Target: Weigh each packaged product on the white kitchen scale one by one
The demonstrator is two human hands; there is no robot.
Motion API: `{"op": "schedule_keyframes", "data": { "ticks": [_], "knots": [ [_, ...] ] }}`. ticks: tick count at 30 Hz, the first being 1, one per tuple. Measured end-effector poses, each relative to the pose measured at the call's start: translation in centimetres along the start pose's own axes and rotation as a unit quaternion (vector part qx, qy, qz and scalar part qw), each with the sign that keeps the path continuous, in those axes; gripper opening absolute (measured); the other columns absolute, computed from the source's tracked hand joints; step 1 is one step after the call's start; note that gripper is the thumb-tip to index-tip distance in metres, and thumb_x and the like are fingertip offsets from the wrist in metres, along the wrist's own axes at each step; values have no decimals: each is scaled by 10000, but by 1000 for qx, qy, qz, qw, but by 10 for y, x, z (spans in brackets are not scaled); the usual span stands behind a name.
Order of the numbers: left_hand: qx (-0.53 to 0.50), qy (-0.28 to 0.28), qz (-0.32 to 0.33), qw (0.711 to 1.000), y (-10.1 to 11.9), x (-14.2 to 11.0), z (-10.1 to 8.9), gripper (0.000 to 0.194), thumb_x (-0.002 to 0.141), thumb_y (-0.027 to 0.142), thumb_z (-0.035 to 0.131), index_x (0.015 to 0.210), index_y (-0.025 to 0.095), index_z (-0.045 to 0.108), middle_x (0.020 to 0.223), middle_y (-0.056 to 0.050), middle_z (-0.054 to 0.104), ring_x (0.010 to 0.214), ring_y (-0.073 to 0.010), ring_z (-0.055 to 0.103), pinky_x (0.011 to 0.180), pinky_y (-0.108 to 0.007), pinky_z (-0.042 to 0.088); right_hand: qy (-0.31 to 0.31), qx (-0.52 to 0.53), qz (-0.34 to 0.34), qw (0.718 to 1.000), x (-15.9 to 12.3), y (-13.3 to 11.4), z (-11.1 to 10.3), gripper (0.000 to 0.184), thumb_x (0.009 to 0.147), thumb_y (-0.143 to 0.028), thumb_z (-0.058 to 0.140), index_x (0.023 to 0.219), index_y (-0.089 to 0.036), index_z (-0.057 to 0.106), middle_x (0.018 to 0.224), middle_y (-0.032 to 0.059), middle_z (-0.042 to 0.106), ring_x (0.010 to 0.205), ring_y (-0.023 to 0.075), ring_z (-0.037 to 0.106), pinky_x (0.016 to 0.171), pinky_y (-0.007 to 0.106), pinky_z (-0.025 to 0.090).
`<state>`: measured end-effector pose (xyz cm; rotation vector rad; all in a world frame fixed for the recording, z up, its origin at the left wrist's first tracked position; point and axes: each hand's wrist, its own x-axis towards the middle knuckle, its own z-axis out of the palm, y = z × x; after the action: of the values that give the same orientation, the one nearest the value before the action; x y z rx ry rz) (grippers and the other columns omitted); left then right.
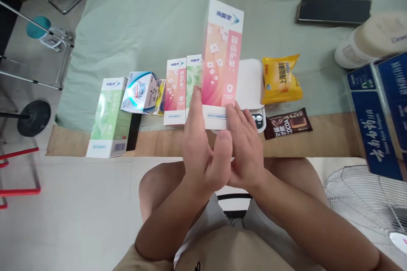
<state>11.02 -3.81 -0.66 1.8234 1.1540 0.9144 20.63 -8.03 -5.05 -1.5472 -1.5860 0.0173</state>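
Plainly, the left hand [201, 154] and right hand [246, 148] share a grip on a pink carton [221, 59] above the desk [324, 139], its contents hidden; a yellow packet [281, 79] lies to the right

Both arms are bent at the elbows and converge in front of the body. The left forearm [168, 220] and right forearm [302, 211] slant inward, bringing the 2 wrists close together. The left hand [202, 146] stretches its fingers forward, its thumb [222, 148] sticking up. The right hand [246, 146] shows its back, fingers extended forward. The 2 hands hold from opposite sides.
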Motion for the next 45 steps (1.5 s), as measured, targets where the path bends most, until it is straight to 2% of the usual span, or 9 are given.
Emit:
{"op": "schedule_keyframes", "data": {
  "ticks": [7,11,14,19,31,34,38,41,45],
  "knots": [
    [-6,-35,-28,999,-3,9,30,769,1002,748,385,1601,269,423,1655,-122,486,1577,-340,429,1314,-552,391,-12,-60,53,997,-9,27,-19,697,985,-348,425,1632,-123,293,1532,214,601,1498,329,534,1254,571,414],
    [10,-50,-47,998,-16,9,36,739,1023,704,403,1616,264,410,1705,-113,415,1632,-348,320,1359,-607,302,-29,-75,80,993,-8,28,-21,601,1005,-336,413,1566,-119,401,1524,245,596,1495,350,531,1245,616,398],
    [-1,-28,-12,1000,-25,8,36,650,1033,644,449,1624,383,380,1752,-9,328,1666,-293,237,1405,-596,210,-35,-72,86,993,-7,24,-22,532,1009,-313,422,1518,-170,475,1594,245,521,1543,346,473,1254,619,375],
    [-20,-6,3,1000,-29,7,34,582,1053,603,442,1616,504,334,1751,109,294,1665,-218,245,1418,-540,252,-5,-67,76,995,-3,18,-27,438,1026,-267,429,1442,-231,564,1622,203,498,1541,293,480,1261,537,390],
    [-21,9,-59,998,-12,16,39,569,1060,566,488,1526,244,540,1589,-114,573,1505,-283,537,1275,-472,470,-99,-8,69,993,-1,28,-31,510,1006,-229,434,1491,-140,567,1685,260,381,1527,338,493,1201,588,473],
    [-19,50,-14,998,0,10,40,511,1063,525,509,1521,300,548,1555,-68,609,1488,-288,555,1263,-503,486,-66,-1,23,998,1,28,-42,509,1000,-210,439,1486,-136,570,1697,219,383,1572,294,439,1235,535,469],
    [-42,76,144,986,17,1,45,380,1084,374,495,1440,408,624,1657,55,492,1597,-247,408,1336,-505,414,35,39,-42,998,-2,22,-67,447,967,-157,502,1401,-159,608,1723,185,348,1585,274,419,1228,473,510],
    [-62,62,215,973,31,-5,55,373,1077,349,498,1416,388,648,1655,57,491,1610,-268,381,1342,-537,401,68,45,-31,996,-9,19,-95,410,943,-132,546,1338,-207,626,1710,153,387,1536,276,494,1196,472,547],
    [-33,-10,223,974,45,-14,81,410,1079,415,481,1476,359,568,1539,-36,597,1607,-315,377,1340,-617,347,72,-23,23,997,-20,28,-141,325,929,-156,567,1212,-273,674,1557,100,596,1375,282,655,1185,535,536]
  ]
}}
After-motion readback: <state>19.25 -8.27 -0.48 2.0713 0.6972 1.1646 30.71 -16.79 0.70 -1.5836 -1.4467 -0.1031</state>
